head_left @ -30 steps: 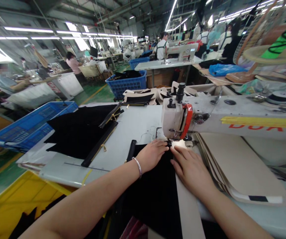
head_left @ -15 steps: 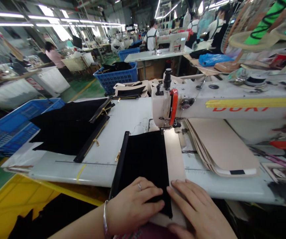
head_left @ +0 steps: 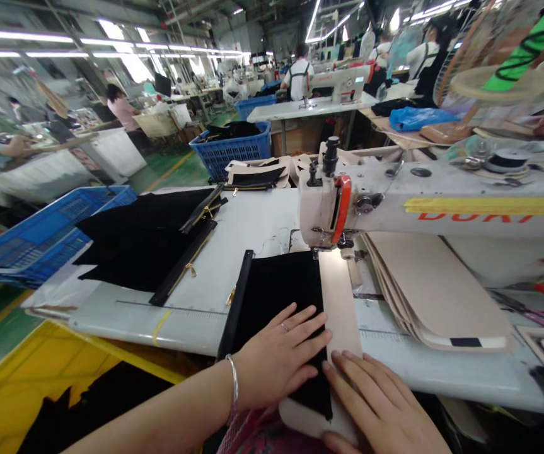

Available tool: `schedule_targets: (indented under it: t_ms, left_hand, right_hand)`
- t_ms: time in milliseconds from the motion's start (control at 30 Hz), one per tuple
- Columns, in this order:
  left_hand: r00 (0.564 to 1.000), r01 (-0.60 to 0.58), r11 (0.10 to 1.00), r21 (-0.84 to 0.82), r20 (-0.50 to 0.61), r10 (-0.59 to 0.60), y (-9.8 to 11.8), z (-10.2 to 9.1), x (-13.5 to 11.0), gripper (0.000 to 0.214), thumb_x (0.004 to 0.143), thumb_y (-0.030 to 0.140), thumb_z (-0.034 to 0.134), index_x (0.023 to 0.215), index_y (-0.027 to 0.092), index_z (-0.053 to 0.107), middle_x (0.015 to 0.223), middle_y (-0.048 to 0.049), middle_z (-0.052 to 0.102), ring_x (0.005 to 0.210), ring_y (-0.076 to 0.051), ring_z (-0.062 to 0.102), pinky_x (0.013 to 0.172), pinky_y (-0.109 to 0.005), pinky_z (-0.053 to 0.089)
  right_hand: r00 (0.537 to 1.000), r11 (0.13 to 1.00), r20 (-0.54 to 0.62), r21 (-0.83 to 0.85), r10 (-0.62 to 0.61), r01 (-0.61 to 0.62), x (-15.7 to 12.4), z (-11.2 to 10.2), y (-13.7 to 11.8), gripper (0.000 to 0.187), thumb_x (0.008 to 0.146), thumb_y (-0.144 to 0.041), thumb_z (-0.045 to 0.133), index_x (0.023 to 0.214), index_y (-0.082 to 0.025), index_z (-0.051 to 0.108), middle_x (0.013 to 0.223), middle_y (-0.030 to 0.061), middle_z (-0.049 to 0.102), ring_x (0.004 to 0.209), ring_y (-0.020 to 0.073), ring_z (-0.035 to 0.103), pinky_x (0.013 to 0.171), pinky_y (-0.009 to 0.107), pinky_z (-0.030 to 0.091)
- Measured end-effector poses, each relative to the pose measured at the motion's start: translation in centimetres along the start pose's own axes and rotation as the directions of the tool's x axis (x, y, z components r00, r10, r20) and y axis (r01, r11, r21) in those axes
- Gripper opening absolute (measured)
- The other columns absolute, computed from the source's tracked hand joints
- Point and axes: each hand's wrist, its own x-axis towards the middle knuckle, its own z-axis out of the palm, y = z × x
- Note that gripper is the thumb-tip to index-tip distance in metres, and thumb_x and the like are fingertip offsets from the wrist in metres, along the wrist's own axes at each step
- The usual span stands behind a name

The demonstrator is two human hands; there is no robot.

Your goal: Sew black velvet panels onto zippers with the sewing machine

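A black fabric piece (head_left: 283,284) lies over a beige panel (head_left: 342,315), their upper ends at the needle area of the sewing machine (head_left: 331,214). Along the fabric's left edge runs a black zipper strip (head_left: 238,296) with a gold pull. My left hand (head_left: 283,353) rests flat on the black fabric, fingers spread toward its right edge. Stretched over the beige panel, my right hand (head_left: 380,394) has its fingertips beside the fabric edge; its thumb is partly cut off by the frame bottom.
Black zippered pieces (head_left: 144,239) are piled on the left of the table. Stacked beige panels (head_left: 437,284) lie under the machine arm. A yellow bin (head_left: 58,353) holds black fabric at lower left; blue crates (head_left: 234,151) stand beyond. People work in the background.
My left hand has moved up and slightly right on the black fabric, its fingers spreading and straightening. My right hand stays on the beige panel. The whole view has shifted slightly.
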Motion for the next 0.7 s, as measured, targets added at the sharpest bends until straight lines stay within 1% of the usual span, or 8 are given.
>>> schedule_targets:
  t_ms: [100, 167, 233, 300, 400, 467, 600, 700]
  left_hand:
    - [1.000, -0.004, 1.000, -0.003, 0.007, 0.004, -0.3, -0.1, 0.2, 0.051, 0.097, 0.040, 0.037, 0.145, 0.020, 0.033, 0.156, -0.0066, 0.028, 0.146, -0.022, 0.018, 0.121, -0.046, 0.015]
    - [0.999, -0.041, 0.999, -0.029, 0.014, 0.042, -0.3, -0.4, -0.1, 0.057, 0.096, 0.047, 0.037, 0.144, 0.017, 0.034, 0.154, -0.0087, 0.031, 0.145, -0.023, 0.020, 0.121, -0.046, 0.015]
    - [0.995, -0.095, 0.994, -0.059, 0.002, 0.095, -0.3, -0.5, -0.6, 0.062, 0.094, 0.053, 0.039, 0.143, 0.015, 0.036, 0.151, -0.0106, 0.036, 0.144, -0.023, 0.024, 0.121, -0.045, 0.016]
    - [0.990, -0.136, 0.989, -0.066, -0.058, 0.132, -0.4, -0.3, -1.0, 0.056, 0.094, 0.048, 0.044, 0.138, 0.013, 0.043, 0.146, -0.0102, 0.045, 0.140, -0.021, 0.033, 0.121, -0.043, 0.020]
    - [0.964, -0.174, 0.985, -0.021, -0.206, 0.166, -0.7, 0.7, -1.0, 0.031, 0.094, 0.027, 0.049, 0.122, 0.015, 0.056, 0.132, -0.0050, 0.059, 0.131, -0.017, 0.045, 0.119, -0.039, 0.026]
    - [0.943, -0.202, 0.979, 0.007, -0.270, 0.197, -1.1, 1.3, -0.8, 0.023, 0.093, 0.020, 0.051, 0.114, 0.016, 0.059, 0.125, -0.0026, 0.064, 0.127, -0.016, 0.049, 0.118, -0.039, 0.029]
    - [0.918, -0.229, 0.973, 0.008, -0.330, 0.219, -2.2, 1.7, -0.3, 0.019, 0.092, 0.018, 0.052, 0.110, 0.017, 0.060, 0.120, -0.0008, 0.067, 0.122, -0.014, 0.053, 0.117, -0.036, 0.031]
    - [0.920, -0.229, 0.973, 0.006, -0.324, 0.219, -3.0, 1.5, 0.1, 0.019, 0.093, 0.018, 0.052, 0.110, 0.018, 0.061, 0.120, 0.0000, 0.067, 0.123, -0.014, 0.053, 0.117, -0.037, 0.031]
  right_hand:
    - [0.999, 0.999, 0.008, -0.002, 0.037, -0.037, 0.4, 0.0, 0.1, 0.056, 0.075, -0.050, 0.064, 0.120, -0.016, 0.064, 0.121, 0.0068, 0.063, 0.106, 0.0225, 0.060, 0.085, 0.036, 0.051]
    - [0.999, 0.999, 0.004, 0.010, 0.044, -0.044, 0.4, 0.1, 0.1, 0.058, 0.074, -0.050, 0.064, 0.119, -0.014, 0.064, 0.120, 0.0078, 0.063, 0.106, 0.0232, 0.060, 0.084, 0.037, 0.051]
    - [0.997, 0.997, -0.005, 0.036, 0.075, -0.075, 0.4, 0.3, 0.3, 0.059, 0.074, -0.051, 0.064, 0.120, -0.016, 0.064, 0.121, 0.0068, 0.063, 0.107, 0.0229, 0.059, 0.085, 0.036, 0.051]
    - [0.993, 0.991, -0.016, 0.072, 0.117, -0.115, 0.4, 0.5, 0.4, 0.053, 0.077, -0.048, 0.063, 0.122, -0.019, 0.063, 0.122, 0.0042, 0.062, 0.108, 0.0214, 0.058, 0.087, 0.035, 0.050]
    - [0.990, 0.983, -0.022, 0.126, 0.137, -0.133, 0.3, 0.7, 0.5, 0.041, 0.085, -0.039, 0.058, 0.121, -0.021, 0.064, 0.121, 0.0020, 0.063, 0.109, 0.0194, 0.057, 0.091, 0.034, 0.047]
    - [0.990, 0.977, -0.019, 0.164, 0.141, -0.136, 0.4, 0.8, 0.6, 0.036, 0.088, -0.034, 0.055, 0.120, -0.021, 0.064, 0.119, 0.0012, 0.064, 0.109, 0.0187, 0.057, 0.094, 0.034, 0.044]
    - [0.981, 0.950, -0.005, 0.250, 0.195, -0.187, 0.5, 1.2, 0.8, 0.033, 0.091, -0.030, 0.054, 0.121, -0.023, 0.064, 0.119, -0.0013, 0.063, 0.110, 0.0175, 0.054, 0.099, 0.032, 0.040]
    - [0.975, 0.936, 0.020, 0.276, 0.219, -0.216, 0.6, 1.5, 1.0, 0.035, 0.091, -0.027, 0.055, 0.125, -0.022, 0.061, 0.123, 0.0001, 0.060, 0.112, 0.0189, 0.052, 0.101, 0.034, 0.037]
